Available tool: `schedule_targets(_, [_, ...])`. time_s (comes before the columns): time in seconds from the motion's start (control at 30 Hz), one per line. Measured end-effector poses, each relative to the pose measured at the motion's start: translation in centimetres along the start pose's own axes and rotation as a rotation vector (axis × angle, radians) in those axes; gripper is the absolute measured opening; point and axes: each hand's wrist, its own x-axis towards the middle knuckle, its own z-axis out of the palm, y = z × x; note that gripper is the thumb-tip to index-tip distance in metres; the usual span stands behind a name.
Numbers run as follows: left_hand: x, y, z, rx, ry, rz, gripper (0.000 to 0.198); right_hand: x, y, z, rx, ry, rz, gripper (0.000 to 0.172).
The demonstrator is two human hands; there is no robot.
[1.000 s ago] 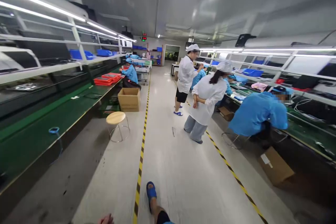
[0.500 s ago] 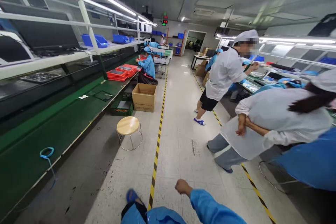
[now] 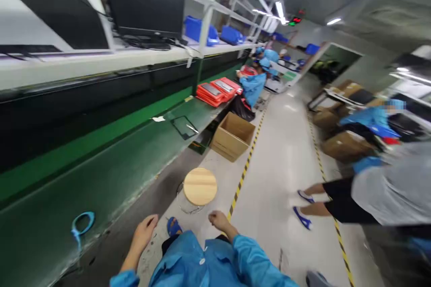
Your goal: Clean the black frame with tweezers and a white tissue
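My left hand [image 3: 144,232] hangs beside the green bench's front edge, its fingers loosely curled and nothing visible in them. My right hand [image 3: 219,221] is closed in a loose fist in front of my body, also without anything visible in it. Just beyond both hands stands a round stool [image 3: 200,186] with a wooden seat and metal legs; neither hand touches it. On the bench [image 3: 111,188], nearest my left hand, lies a blue coiled wrist strap or cord [image 3: 82,223], its tail hanging over the edge.
Further along the bench lie a dark frame with a pale tool [image 3: 183,126], a white scrap [image 3: 158,119] and stacked red trays [image 3: 217,91]. A cardboard box [image 3: 232,136] stands on the floor beyond the stool. At right, a person in white [image 3: 387,184] stands near the aisle's yellow-black tape [image 3: 247,166].
The view has turned left and tilted, and the stool and bench are closer. My left hand has come into view. My right hand stays closed.
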Motion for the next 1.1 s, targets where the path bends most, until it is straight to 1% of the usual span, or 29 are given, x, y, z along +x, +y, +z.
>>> schedule_targets(0.07, [5.5,1.7,-2.7,-0.041,0.023,-0.024,0.03,4.9,-5.0,-5.7,-0.014,0.02,-0.108,0.028])
schedule_targets(0.1, [8.4,2.9,-3.6,-0.044,0.048,-0.02,0.032,7.2,-7.3,-8.5,-0.016,0.033,-0.15,0.029])
schedule_targets(0.13, [11.4,4.2,-4.1,-0.038,0.078,-0.008,0.035,9.4,-9.3,-11.1,-0.021,0.044,-0.184,0.029])
schedule_targets(0.2, [16.7,7.0,-4.1,-0.023,0.129,0.016,0.038,13.6,-12.9,-16.0,-0.05,0.069,-0.234,0.028])
schedule_targets(0.27, [21.1,9.5,-2.9,-0.026,0.163,0.032,0.038,17.8,-16.4,-20.5,-0.109,0.102,-0.273,0.028])
schedule_targets(0.37, [26.6,12.7,-0.1,-0.061,0.212,0.016,0.032,25.0,-22.4,-26.6,-0.231,0.179,-0.342,0.028])
schedule_targets(0.43, [30.3,14.6,2.0,-0.088,0.28,-0.019,0.028,30.4,-26.7,-30.0,-0.319,0.239,-0.422,0.028])
schedule_targets(0.5, [34.0,16.4,4.0,-0.114,0.404,-0.051,0.027,35.8,-30.6,-32.7,-0.395,0.288,-0.531,0.029])
schedule_targets(0.57, [37.3,18.2,6.1,-0.119,0.577,-0.082,0.028,40.7,-33.5,-34.3,-0.443,0.302,-0.649,0.029])
schedule_targets(0.63, [40.1,20.2,8.4,-0.084,0.745,-0.109,0.03,44.5,-34.9,-35.2,-0.448,0.269,-0.765,0.027])
schedule_targets(0.67, [41.3,21.1,9.5,-0.053,0.804,-0.114,0.031,46.0,-35.2,-35.4,-0.432,0.24,-0.817,0.026])
schedule_targets(0.7, [42.4,22.1,10.6,-0.017,0.835,-0.104,0.031,47.2,-35.1,-35.6,-0.405,0.21,-0.864,0.027])
schedule_targets(0.73, [43.4,22.9,11.4,0.022,0.838,-0.081,0.03,48.1,-35.0,-35.7,-0.369,0.18,-0.902,0.029])
schedule_targets(0.77, [44.3,23.5,12.0,0.062,0.825,-0.052,0.029,48.8,-34.8,-35.9,-0.324,0.151,-0.93,0.033])
schedule_targets(0.8, [45.1,23.9,12.2,0.1,0.803,-0.024,0.028,49.3,-34.6,-36.0,-0.276,0.122,-0.949,0.037])
schedule_targets(0.83, [45.8,24.0,11.9,0.132,0.78,0.002,0.028,49.8,-34.6,-36.0,-0.228,0.096,-0.961,0.042])
schedule_targets(0.87, [46.5,23.8,11.2,0.167,0.76,0.029,0.028,50.4,-34.9,-36.0,-0.183,0.074,-0.971,0.045])
schedule_targets(0.9, [47.2,23.3,10.0,0.213,0.739,0.066,0.03,50.9,-35.3,-36.0,-0.122,0.043,-0.979,0.048])
schedule_targets(0.93, [47.9,22.6,8.5,0.261,0.717,0.11,0.032,51.5,-36.0,-35.9,-0.05,0.008,-0.983,0.05])
schedule_targets(0.97, [48.6,21.7,6.8,0.352,0.682,0.184,0.037,52.2,-36.8,-35.6,0.035,-0.037,-0.99,0.052])
schedule_targets(1.0, [49.2,20.6,5.1,0.452,0.627,0.275,0.044,52.8,-37.7,-35.4,0.159,-0.117,-0.992,0.053])
schedule_targets(1.03, [49.8,19.5,3.4,0.532,0.568,0.331,0.049,53.3,-38.5,-35.1,0.235,-0.18,-1.012,0.053])
schedule_targets(1.07, [50.2,18.4,2.0,0.592,0.515,0.356,0.052,53.6,-39.3,-34.7,0.257,-0.226,-1.063,0.053])
schedule_targets(1.1, [50.5,17.3,0.9,0.635,0.482,0.378,0.053,53.7,-39.8,-34.4,0.232,-0.261,-1.137,0.052])
